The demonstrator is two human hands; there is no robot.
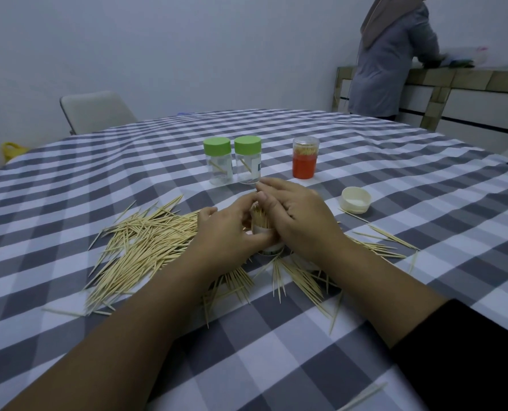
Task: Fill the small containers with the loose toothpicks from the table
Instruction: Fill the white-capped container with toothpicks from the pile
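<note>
Loose pale wooden toothpicks (146,247) lie fanned across the grey-and-white checked tablecloth (276,351) at lower centre, and mid-frame your left hand (226,232) and right hand (300,221) both curl around the small white container (272,244), toothpick tips bristling from its top. Right of them sits a cream round lid (356,200). Beyond stand two green-capped clear jars (232,161) and an orange-based filled jar (305,157).

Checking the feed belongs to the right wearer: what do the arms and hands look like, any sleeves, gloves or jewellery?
Both are bare: no gloves, rings, watch or bracelets visible on the left hand or the right hand. The left forearm is uncovered as far as the frame shows. The right arm has a black fabric sleeve pushed up near the elbow, plain, with no visible markings.
</note>
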